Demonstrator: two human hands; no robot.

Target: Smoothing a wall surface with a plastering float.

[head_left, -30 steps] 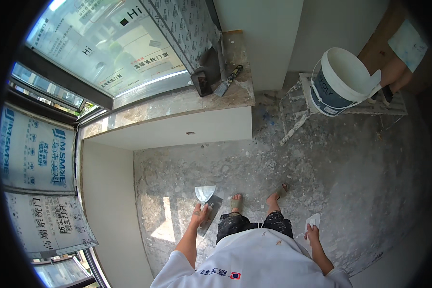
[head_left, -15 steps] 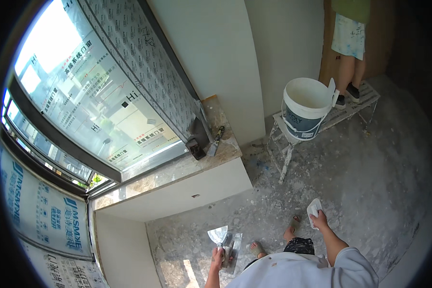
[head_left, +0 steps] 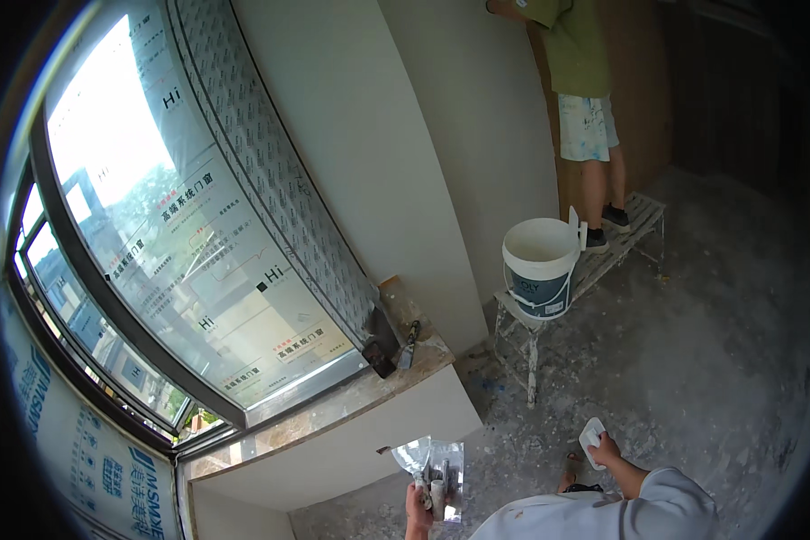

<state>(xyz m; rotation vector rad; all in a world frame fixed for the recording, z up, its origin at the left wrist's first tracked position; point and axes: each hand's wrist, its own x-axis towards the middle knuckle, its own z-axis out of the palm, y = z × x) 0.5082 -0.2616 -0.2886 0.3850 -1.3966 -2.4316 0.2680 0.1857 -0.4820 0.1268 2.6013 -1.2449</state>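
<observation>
Low in the view, my left hand point(head_left: 417, 511) is closed around a putty knife point(head_left: 411, 454) with a broad pale blade and a finishing trowel point(head_left: 453, 481), a flat metal plate with a handle. Both tools point away from me, side by side, over the floor next to the low white wall. To the right, my right hand point(head_left: 608, 448) grips a white, flat, rounded-rectangular plate point(head_left: 590, 443) by its edge; its exact kind is not clear. Part of the fingers is hidden behind it.
A white and dark bucket point(head_left: 542, 241) stands on a spattered bench point(head_left: 630, 225), where another person point(head_left: 578, 63) also stands, facing a brown panel. On the window ledge point(head_left: 436, 354) lie another putty knife point(head_left: 409, 346) and a dark object point(head_left: 378, 359). A film-covered window point(head_left: 234, 270) is at left.
The view has tilted up, showing more of the other person and shifting the bucket down and left. My left hand's tools now overlap the low wall. Both hands keep their holds.
</observation>
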